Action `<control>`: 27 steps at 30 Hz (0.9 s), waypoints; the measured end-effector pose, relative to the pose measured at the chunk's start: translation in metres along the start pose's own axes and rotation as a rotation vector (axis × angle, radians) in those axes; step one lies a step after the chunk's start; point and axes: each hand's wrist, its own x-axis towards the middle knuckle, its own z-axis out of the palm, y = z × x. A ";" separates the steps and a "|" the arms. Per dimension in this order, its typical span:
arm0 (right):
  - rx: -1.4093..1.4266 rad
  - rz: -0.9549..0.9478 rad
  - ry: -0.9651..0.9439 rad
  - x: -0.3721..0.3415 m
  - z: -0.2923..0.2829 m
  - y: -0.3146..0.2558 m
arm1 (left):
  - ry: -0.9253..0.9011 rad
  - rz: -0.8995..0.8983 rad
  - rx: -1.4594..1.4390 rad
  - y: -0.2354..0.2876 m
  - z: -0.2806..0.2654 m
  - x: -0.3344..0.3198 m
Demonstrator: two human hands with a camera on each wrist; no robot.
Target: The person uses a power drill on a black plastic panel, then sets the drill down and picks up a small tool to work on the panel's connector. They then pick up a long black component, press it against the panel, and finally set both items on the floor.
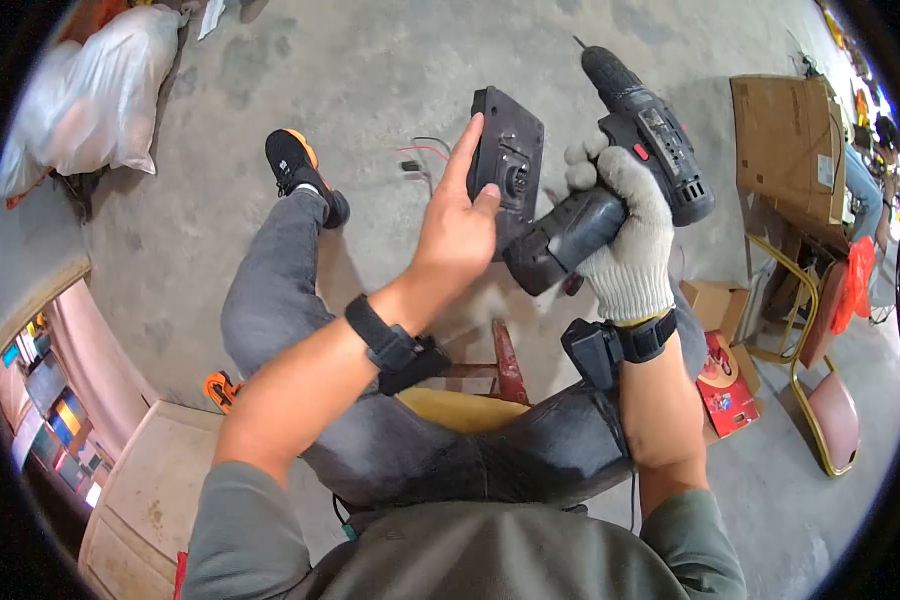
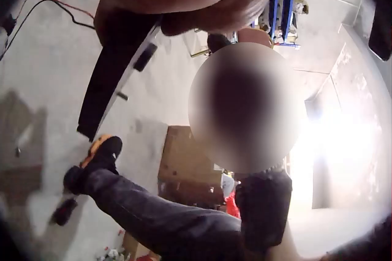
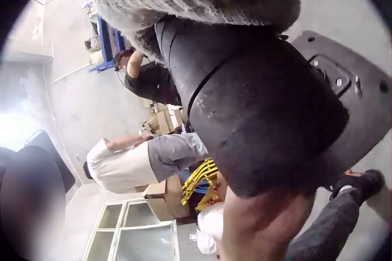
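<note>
My bare left hand (image 1: 457, 225) pinches a flat black plastic panel (image 1: 518, 140) along its left edge, thumb on the near face and index finger straight up the side. A raised round fitting with screws shows on that face. In the left wrist view the panel (image 2: 113, 77) appears edge-on. My right hand (image 1: 635, 230), in a whitish knit glove, grips a black cordless drill (image 1: 655, 140) by its handle, the bit pointing up and away. The drill's thick battery base (image 1: 560, 245) overlaps the panel's lower corner; it fills the right wrist view's middle.
Red and black wires (image 1: 428, 150) show left of the panel. A cardboard box (image 1: 785, 140), an overturned chair (image 1: 832, 420) and a red printed box (image 1: 727, 385) are to the right. White sacks (image 1: 120, 90) lie upper left. Other people (image 3: 125, 166) are in the background.
</note>
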 end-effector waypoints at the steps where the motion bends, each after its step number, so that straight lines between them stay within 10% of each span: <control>1: 0.112 0.007 0.081 0.003 0.004 0.001 | -0.004 0.003 0.003 0.001 0.005 0.003; 11: 0.251 -0.072 0.057 0.040 0.021 0.017 | 0.361 -0.108 -0.728 0.032 0.019 0.037; 27: 0.358 -0.036 -0.060 0.059 0.021 0.019 | 0.449 0.118 -0.673 0.013 0.026 0.055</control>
